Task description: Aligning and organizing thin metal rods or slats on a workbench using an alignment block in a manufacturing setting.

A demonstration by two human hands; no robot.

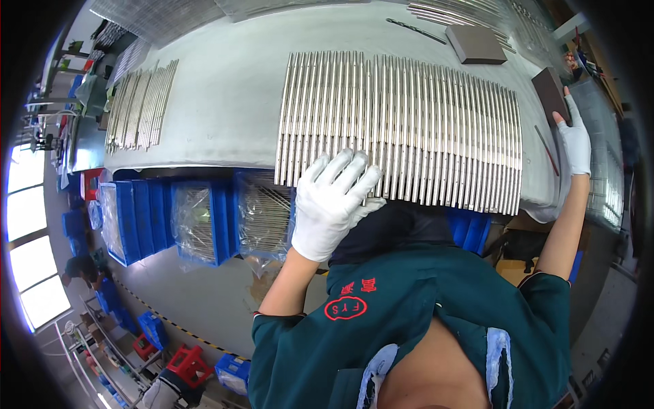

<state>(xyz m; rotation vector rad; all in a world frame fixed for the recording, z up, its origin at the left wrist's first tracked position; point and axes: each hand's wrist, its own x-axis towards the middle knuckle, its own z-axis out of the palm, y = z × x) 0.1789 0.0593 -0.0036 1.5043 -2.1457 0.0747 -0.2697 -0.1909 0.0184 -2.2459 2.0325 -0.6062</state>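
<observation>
A wide row of slim shiny metal rods [436,116] lies side by side on the pale table, the near ends reaching the front edge. My left hand [334,198], in a white glove, rests flat across the near ends left of the middle, fingers stretched out. Far to the right, my right hand [577,142] wears a white glove with bare thumb and fingertip. Its thumb and fingers are at the edge of a dark brown block [548,94] and appear to grip it; part of the grip is hidden.
Another brown block [475,45] lies beyond the row, near a dark drill bit [415,31]. A thin red-tipped stick [547,150] is by my right hand. More rods [142,105] lie on the table's left. Blue bins [146,218] with plastic-wrapped rods stand below the front edge.
</observation>
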